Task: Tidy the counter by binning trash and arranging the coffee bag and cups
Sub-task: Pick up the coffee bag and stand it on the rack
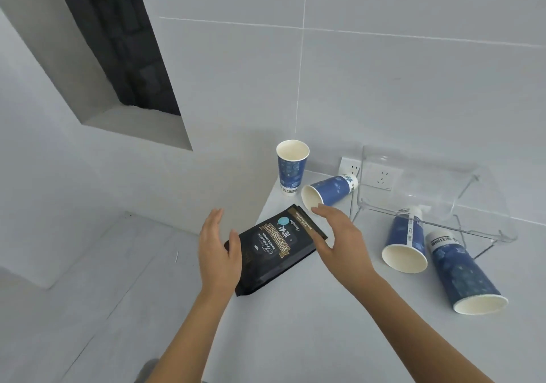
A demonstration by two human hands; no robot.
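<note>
A black coffee bag [276,249] with gold lettering lies flat near the counter's left edge. My left hand [217,249] hovers open at its left side, thumb over the bag's edge. My right hand [339,236] is open at the bag's right side, fingers spread above its top corner. One blue paper cup [292,167] stands upright at the back by the wall. Three blue cups lie on their sides: one [328,192] just behind my right hand, one [405,244] further right, and one [464,273] at the far right.
A clear plastic holder on a wire frame [413,187] stands at the back right against the wall, in front of white power sockets [351,167]. The white counter [310,332] ends at a left edge, with grey floor [88,279] below.
</note>
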